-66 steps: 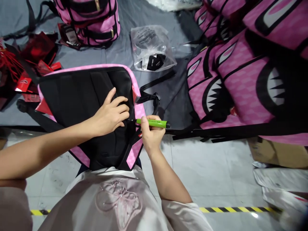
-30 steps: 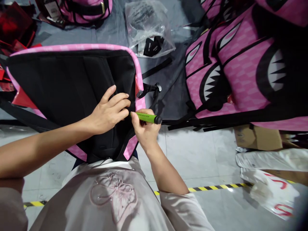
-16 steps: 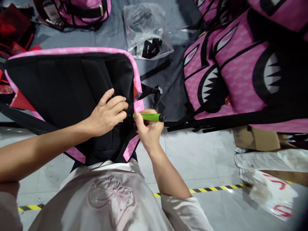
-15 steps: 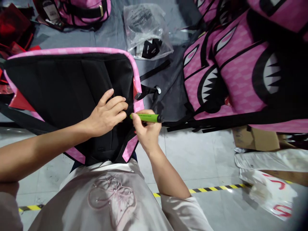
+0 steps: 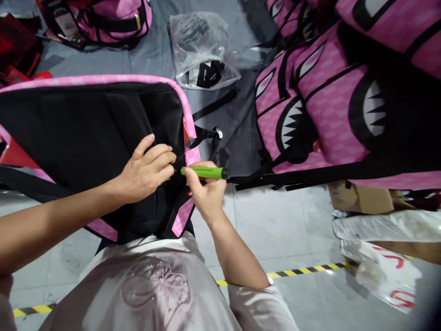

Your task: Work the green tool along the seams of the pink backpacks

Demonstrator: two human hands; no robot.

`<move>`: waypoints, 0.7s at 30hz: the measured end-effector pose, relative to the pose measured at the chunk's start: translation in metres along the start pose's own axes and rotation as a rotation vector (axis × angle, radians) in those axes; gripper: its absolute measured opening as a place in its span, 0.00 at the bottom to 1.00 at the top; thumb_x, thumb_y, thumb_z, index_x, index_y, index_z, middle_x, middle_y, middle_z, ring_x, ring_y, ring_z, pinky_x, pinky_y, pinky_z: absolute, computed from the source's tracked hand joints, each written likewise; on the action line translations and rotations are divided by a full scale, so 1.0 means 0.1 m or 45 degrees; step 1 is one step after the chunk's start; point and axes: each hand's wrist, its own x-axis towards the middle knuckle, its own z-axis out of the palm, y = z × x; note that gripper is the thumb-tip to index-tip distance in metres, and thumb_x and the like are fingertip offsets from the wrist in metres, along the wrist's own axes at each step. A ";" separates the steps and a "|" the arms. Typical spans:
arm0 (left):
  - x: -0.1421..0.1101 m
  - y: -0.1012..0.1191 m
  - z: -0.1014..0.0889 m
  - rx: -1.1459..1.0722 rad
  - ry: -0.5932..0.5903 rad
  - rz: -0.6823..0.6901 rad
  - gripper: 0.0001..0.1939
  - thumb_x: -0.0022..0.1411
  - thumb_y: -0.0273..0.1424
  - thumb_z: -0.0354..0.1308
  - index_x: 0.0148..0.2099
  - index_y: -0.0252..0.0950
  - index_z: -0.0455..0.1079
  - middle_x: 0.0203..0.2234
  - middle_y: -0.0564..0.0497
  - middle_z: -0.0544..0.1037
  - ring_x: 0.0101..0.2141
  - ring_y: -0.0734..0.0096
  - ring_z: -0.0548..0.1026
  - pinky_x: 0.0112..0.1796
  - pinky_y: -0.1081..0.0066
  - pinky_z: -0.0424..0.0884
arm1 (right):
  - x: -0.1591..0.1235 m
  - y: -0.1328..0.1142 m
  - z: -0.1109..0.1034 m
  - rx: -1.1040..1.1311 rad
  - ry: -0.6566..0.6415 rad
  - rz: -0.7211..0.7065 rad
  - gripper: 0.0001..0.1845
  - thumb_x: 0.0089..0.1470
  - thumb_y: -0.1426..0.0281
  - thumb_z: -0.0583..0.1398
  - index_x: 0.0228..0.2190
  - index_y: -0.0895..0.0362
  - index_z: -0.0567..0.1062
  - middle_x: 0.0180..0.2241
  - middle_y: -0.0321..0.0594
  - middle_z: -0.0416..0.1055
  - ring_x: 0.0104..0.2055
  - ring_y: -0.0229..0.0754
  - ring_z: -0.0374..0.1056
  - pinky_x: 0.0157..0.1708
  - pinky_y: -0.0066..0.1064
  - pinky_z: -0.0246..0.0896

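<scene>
A backpack with pink trim lies across my lap and the table edge, its black back panel (image 5: 86,124) facing up. My left hand (image 5: 148,168) rests on that panel near its right side, fingers apart and slightly bent, thumb hidden beneath. Close by, my right hand (image 5: 208,193) is closed around a green marker pen (image 5: 208,172) with a black end. The pen's other end points left at the panel, close to my left fingertips. Whether its tip touches the fabric I cannot tell. A black strap with a buckle (image 5: 217,133) sticks out from the bag's right side.
Pink backpacks with shark-teeth faces (image 5: 330,101) are piled on the right. Behind are a clear plastic bag (image 5: 203,46) holding black tags and another pink bag (image 5: 113,18). A cardboard box (image 5: 361,195) and a white plastic bag (image 5: 386,276) lie on the floor at right.
The whole view has shifted, so the backpack and both hands appear slightly further left and lower. My right hand keeps its hold on the pen, and my left hand stays on the panel.
</scene>
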 end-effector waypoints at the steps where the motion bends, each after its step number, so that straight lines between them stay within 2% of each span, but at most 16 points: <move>1: 0.00 0.00 0.00 0.015 -0.010 -0.002 0.05 0.68 0.28 0.57 0.37 0.42 0.70 0.46 0.58 0.77 0.55 0.71 0.71 0.72 0.59 0.46 | 0.00 0.00 0.00 -0.014 -0.015 -0.013 0.12 0.61 0.59 0.64 0.32 0.56 0.75 0.27 0.35 0.74 0.25 0.37 0.70 0.28 0.29 0.66; 5: 0.02 -0.01 -0.01 -0.001 -0.068 -0.019 0.05 0.68 0.29 0.56 0.38 0.43 0.71 0.46 0.57 0.77 0.56 0.70 0.71 0.71 0.57 0.50 | 0.02 -0.01 0.00 -0.084 0.022 -0.026 0.13 0.62 0.59 0.63 0.31 0.56 0.75 0.27 0.35 0.75 0.25 0.37 0.71 0.27 0.29 0.66; 8: 0.05 -0.01 -0.03 -0.008 -0.126 -0.006 0.07 0.70 0.28 0.54 0.38 0.42 0.71 0.45 0.56 0.78 0.55 0.68 0.71 0.68 0.56 0.56 | 0.03 -0.01 -0.01 -0.130 -0.010 -0.096 0.12 0.61 0.60 0.63 0.32 0.55 0.76 0.27 0.35 0.75 0.25 0.37 0.70 0.28 0.28 0.66; 10: 0.08 -0.01 -0.06 0.047 -0.163 0.034 0.07 0.71 0.30 0.54 0.38 0.42 0.71 0.43 0.55 0.78 0.53 0.66 0.72 0.66 0.54 0.59 | 0.04 -0.01 0.00 -0.165 0.026 -0.139 0.12 0.61 0.60 0.63 0.31 0.55 0.75 0.26 0.35 0.75 0.24 0.37 0.70 0.27 0.28 0.65; 14: 0.21 -0.05 -0.17 0.136 -0.233 0.105 0.06 0.68 0.34 0.59 0.37 0.39 0.71 0.37 0.51 0.79 0.46 0.62 0.74 0.61 0.52 0.64 | 0.04 -0.02 -0.01 -0.189 0.001 -0.231 0.11 0.62 0.61 0.63 0.31 0.56 0.76 0.26 0.35 0.74 0.23 0.37 0.69 0.26 0.28 0.64; 16: 0.33 -0.13 -0.24 0.152 -0.401 0.169 0.09 0.64 0.37 0.64 0.36 0.37 0.71 0.32 0.50 0.78 0.40 0.61 0.76 0.52 0.57 0.69 | 0.03 -0.03 -0.04 -0.197 0.006 -0.248 0.11 0.61 0.62 0.63 0.32 0.56 0.76 0.26 0.36 0.75 0.23 0.37 0.69 0.26 0.29 0.65; 18: 0.44 -0.24 -0.31 0.158 -0.650 0.218 0.14 0.59 0.41 0.69 0.35 0.36 0.72 0.29 0.49 0.79 0.35 0.61 0.76 0.43 0.61 0.67 | -0.02 -0.04 -0.08 -0.116 0.042 -0.243 0.10 0.61 0.62 0.64 0.34 0.56 0.77 0.29 0.37 0.77 0.27 0.39 0.73 0.29 0.30 0.68; 21: 0.55 -0.41 -0.41 0.172 -0.955 0.178 0.16 0.58 0.43 0.70 0.34 0.35 0.74 0.29 0.47 0.81 0.33 0.61 0.78 0.39 0.62 0.63 | -0.15 -0.09 -0.11 0.121 -0.001 -0.286 0.11 0.61 0.64 0.65 0.44 0.54 0.78 0.40 0.42 0.81 0.39 0.43 0.79 0.41 0.35 0.75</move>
